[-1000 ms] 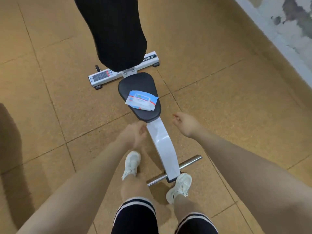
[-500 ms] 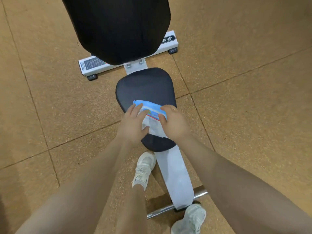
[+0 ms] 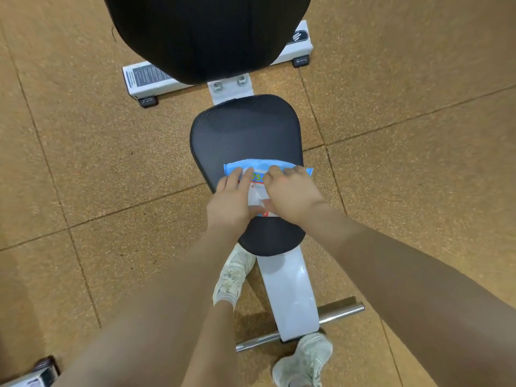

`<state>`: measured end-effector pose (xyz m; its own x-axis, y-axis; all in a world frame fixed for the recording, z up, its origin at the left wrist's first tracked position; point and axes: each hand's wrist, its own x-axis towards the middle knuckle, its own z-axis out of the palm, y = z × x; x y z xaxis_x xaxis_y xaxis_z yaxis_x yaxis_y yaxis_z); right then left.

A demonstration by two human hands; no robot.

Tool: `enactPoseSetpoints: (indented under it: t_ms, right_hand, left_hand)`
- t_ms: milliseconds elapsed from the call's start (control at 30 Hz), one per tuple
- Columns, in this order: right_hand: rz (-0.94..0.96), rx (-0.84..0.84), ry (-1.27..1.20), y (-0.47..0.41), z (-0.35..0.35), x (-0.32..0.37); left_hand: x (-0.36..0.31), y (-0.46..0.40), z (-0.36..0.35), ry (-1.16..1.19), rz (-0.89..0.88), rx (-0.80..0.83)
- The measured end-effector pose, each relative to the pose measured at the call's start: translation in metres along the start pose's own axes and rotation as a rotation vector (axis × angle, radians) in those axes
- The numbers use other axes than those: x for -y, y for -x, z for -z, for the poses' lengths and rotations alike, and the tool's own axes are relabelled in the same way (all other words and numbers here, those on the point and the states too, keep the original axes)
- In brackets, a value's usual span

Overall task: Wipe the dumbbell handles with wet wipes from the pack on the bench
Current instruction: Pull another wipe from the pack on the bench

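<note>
A blue and white wet wipe pack (image 3: 258, 166) lies on the black bench seat (image 3: 243, 127), near its front half. My left hand (image 3: 230, 199) holds the pack's left side, fingers laid over its top. My right hand (image 3: 291, 192) grips the right side, fingers curled over the far edge. Both thumbs meet at the white flap in the pack's middle. Most of the pack is hidden under my hands. No dumbbell is in view.
The black backrest (image 3: 206, 32) rises behind the seat. A white frame beam (image 3: 290, 297) runs toward me to a steel foot bar (image 3: 339, 312). My feet in pale sneakers (image 3: 231, 275) straddle the beam. Brown tiled floor surrounds the bench; another white frame end (image 3: 33, 378) shows bottom left.
Both hands came forward from the seat's front edge and closed on the pack. The view has moved closer over the bench.
</note>
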<state>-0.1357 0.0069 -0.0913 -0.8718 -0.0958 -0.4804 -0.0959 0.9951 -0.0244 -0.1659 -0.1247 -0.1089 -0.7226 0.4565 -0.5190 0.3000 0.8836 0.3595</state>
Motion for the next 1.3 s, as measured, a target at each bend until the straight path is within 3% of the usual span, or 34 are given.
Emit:
enactPoseSetpoints:
  t_ms: [133,233,400,467,600,767,933,1200,1300]
  right_hand:
    - [0.033,0.019,-0.147,-0.004,0.015,-0.024]
    - [-0.143,-0.052,-0.351,-0.014,0.015,-0.035]
    - [-0.714,-0.236,-0.887,-0.011,0.008,-0.032]
    - [-0.605,-0.269,-0.969,-0.005,0.003,-0.023]
    - [-0.171,-0.065,-0.587,0.006,-0.007,-0.009]
    - [-0.048,-0.033,-0.33,-0.002,-0.004,0.004]
    - [-0.122,-0.132,-0.166,0.0,-0.003,0.016]
    - [-0.219,-0.023,-0.221,-0.012,-0.002,0.021]
    - [-0.247,-0.123,-0.144,-0.01,0.002,0.019]
  left_hand:
    - [-0.001,-0.004,-0.002,0.152,0.078,-0.015]
    - [-0.003,-0.001,-0.003,0.223,0.107,-0.035]
    - [0.004,0.003,-0.013,0.048,-0.056,-0.092]
    - [0.004,0.003,-0.017,0.018,-0.058,-0.085]
    - [0.007,0.003,-0.02,0.108,-0.051,-0.111]
    - [0.017,0.001,-0.022,0.145,-0.107,-0.141]
    - [0.022,0.002,-0.027,0.155,-0.204,-0.184]
    - [0.03,-0.001,-0.026,0.142,-0.275,-0.167]
    - [0.031,-0.001,-0.022,0.127,-0.259,-0.136]
